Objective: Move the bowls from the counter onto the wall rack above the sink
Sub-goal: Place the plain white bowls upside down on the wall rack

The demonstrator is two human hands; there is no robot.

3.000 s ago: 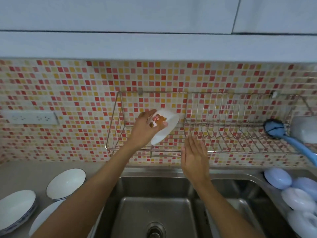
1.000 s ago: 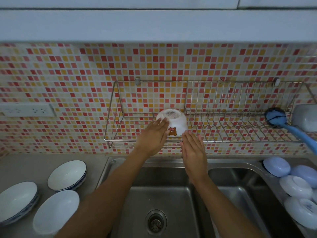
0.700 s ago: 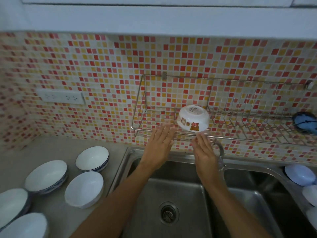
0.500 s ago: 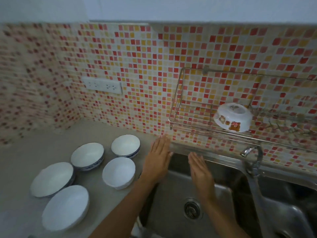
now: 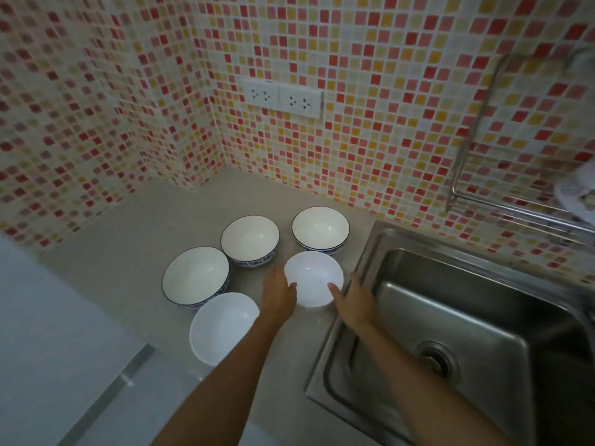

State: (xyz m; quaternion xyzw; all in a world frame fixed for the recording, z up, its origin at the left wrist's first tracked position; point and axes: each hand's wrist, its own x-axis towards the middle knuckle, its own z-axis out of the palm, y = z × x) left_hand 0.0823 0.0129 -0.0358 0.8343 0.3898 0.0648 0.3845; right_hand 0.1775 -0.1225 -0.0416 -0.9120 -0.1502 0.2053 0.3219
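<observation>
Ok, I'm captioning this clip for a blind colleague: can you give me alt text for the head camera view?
Two bare hands, left hand and right hand, reach to either side of a plain white bowl on a pale counter beside a steel sink. Four more bowls stand around it; mosaic tiles and a wire wall rack lie behind.

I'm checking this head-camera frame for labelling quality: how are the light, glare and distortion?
Head view: dim, bluish light; small glints inside the bowls; straight lines bend toward the edges, so the wall rack leans; the right edge is smeared, while both hands, left and right, look sharp.
</observation>
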